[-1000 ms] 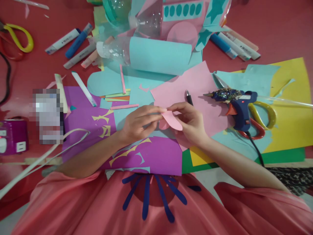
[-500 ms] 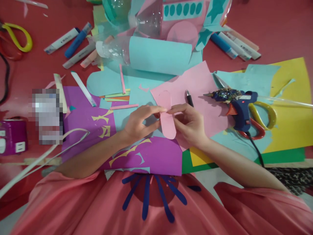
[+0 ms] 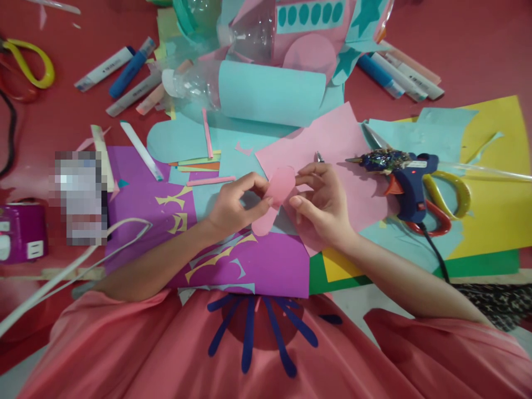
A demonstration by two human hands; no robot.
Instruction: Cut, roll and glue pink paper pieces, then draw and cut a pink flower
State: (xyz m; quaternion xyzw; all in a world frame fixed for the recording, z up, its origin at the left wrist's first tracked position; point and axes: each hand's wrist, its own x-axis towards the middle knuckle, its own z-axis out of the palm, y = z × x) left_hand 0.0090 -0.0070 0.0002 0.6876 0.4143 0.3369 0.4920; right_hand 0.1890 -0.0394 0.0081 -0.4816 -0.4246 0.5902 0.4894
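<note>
Head view: left hand [image 3: 233,208] and right hand [image 3: 322,208] both pinch a pink paper cutout [image 3: 277,191], bending it; next needs a steady two-finger grip.

Garment [image 3: 137,354]: salmon-pink, smooth, slightly shiny fabric, loose folds, wide at 6 o'clock. Chest print [image 3: 257,327]: dark navy strokes fanning like rays. Forearms bare, short sleeves; left hand [image 3: 233,208] and right hand [image 3: 324,208] without rings or watch.
</note>
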